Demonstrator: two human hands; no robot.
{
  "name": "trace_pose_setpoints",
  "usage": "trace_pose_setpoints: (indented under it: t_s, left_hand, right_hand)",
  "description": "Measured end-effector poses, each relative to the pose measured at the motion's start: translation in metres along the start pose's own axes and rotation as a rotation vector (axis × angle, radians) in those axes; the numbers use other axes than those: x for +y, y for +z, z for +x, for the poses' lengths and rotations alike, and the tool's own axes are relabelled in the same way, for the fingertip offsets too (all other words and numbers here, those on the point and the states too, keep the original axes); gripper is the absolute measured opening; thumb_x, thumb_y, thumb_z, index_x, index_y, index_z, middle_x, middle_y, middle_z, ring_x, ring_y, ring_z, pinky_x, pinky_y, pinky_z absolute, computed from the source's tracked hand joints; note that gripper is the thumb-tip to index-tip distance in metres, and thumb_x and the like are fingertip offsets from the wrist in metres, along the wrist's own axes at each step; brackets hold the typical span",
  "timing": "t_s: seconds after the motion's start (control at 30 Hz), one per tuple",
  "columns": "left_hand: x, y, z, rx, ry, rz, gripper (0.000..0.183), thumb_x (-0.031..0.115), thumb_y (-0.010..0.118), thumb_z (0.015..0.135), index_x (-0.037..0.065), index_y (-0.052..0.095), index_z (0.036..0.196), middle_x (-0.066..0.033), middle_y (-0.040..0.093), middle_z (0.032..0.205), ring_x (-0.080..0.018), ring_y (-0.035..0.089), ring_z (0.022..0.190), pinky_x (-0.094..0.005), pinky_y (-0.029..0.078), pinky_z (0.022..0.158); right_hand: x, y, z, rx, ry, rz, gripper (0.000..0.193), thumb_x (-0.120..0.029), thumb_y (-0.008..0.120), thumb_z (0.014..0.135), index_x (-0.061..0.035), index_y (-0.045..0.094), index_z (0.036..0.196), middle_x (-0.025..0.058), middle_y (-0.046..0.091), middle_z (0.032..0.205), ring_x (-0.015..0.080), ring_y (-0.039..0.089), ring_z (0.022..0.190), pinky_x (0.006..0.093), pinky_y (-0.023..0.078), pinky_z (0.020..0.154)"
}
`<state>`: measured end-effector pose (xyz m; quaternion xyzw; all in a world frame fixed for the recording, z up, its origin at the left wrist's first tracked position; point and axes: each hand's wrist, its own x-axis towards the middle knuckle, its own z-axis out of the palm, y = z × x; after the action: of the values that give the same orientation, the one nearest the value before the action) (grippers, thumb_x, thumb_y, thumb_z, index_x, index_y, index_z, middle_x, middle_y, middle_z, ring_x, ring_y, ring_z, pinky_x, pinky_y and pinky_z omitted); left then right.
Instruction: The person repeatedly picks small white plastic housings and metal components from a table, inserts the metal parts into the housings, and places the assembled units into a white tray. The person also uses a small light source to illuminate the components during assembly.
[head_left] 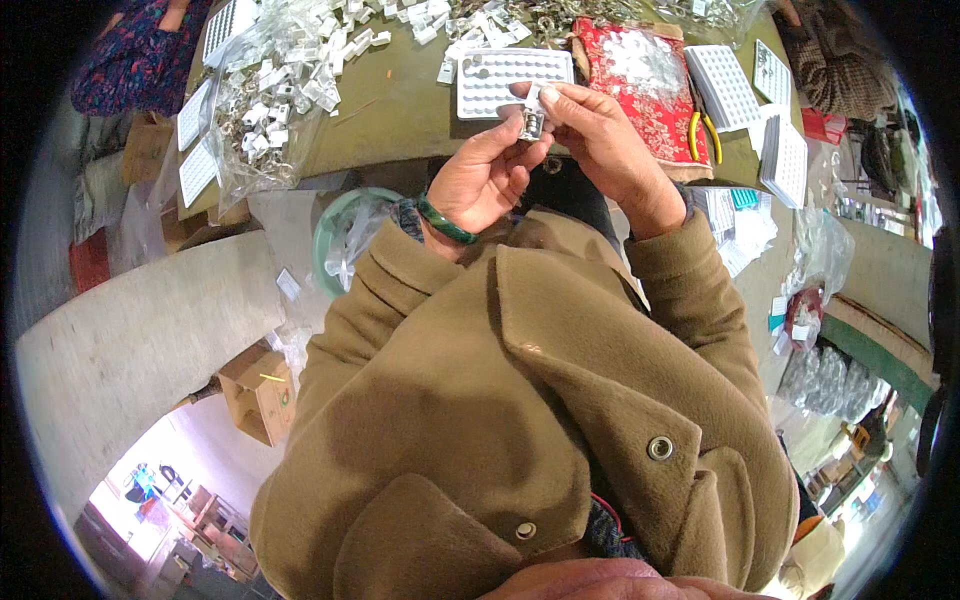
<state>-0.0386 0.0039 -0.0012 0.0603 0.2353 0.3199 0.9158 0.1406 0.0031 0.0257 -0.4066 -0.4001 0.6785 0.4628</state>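
A small shiny metal piece (532,127) with a pale tab at its upper end sits between my two hands, just in front of the table's edge. My left hand (482,180), a dark green bangle at its wrist, grips the piece between thumb and fingers. The fingers of my right hand (610,140) are closed around its upper end, thumb and forefinger at the tab. Its exact kind is too small to make out. Right behind my hands lies a white tray (548,66) with rows of round pits, a few dark discs at its upper left.
White and metal small parts (262,130) are heaped on the table (405,105) at left. A red patterned cloth (665,140) carries clear pieces, with yellow-handled pliers (706,135) beside it. Stacked pitted trays (722,88) stand right. Below is a green basin (328,240). Other people sit at both sides.
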Motion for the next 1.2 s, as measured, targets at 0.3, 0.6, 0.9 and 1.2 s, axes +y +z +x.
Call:
trace_pose_setpoints:
  t_s: [0.3,0.6,0.9,1.2]
  left_hand:
    - [-0.005,0.002,0.004,-0.001,0.018,-0.025,0.027,0.032,0.061,0.092,0.015,0.055,0.112,-0.0032,0.064,0.098,0.0014,0.043,0.058,-0.0125,0.031,0.043]
    - [-0.012,0.005,0.006,0.050,0.014,0.014,0.033,0.037,0.057,0.093,0.013,0.053,0.115,-0.0003,0.062,0.099,0.0001,0.041,0.059,-0.0134,0.032,0.045]
    - [-0.025,0.014,0.007,0.057,-0.072,0.285,0.022,0.031,0.054,0.096,0.011,0.062,0.094,0.0024,0.064,0.090,-0.0080,0.060,0.071,-0.0202,0.044,0.053]
    - [-0.028,0.028,0.020,0.011,0.020,0.714,0.032,0.021,0.048,0.098,-0.002,0.058,0.118,0.0008,0.061,0.087,-0.0076,0.057,0.087,-0.0232,0.044,0.080]
  right_hand:
    - [0.009,-0.015,0.003,-0.087,0.032,0.035,0.028,-0.010,0.057,0.091,0.0006,0.063,0.116,0.0072,0.068,0.102,0.0127,0.062,0.089,0.0255,0.049,0.082]
    - [0.013,-0.007,-0.014,0.032,-0.554,-0.839,0.042,-0.006,0.071,0.078,-0.0068,0.063,0.118,0.0084,0.066,0.108,0.0169,0.062,0.088,0.0293,0.052,0.080]
    - [0.024,-0.027,-0.047,0.198,-0.785,-1.108,0.030,-0.001,0.070,0.071,-0.0024,0.066,0.101,0.0116,0.066,0.089,0.0278,0.063,0.075,0.0348,0.051,0.065]
    - [0.001,-0.095,-0.030,0.505,-0.357,-1.170,0.017,-0.014,0.063,0.086,-0.0055,0.068,0.100,0.0122,0.066,0.091,0.0216,0.066,0.078,0.0302,0.051,0.070]
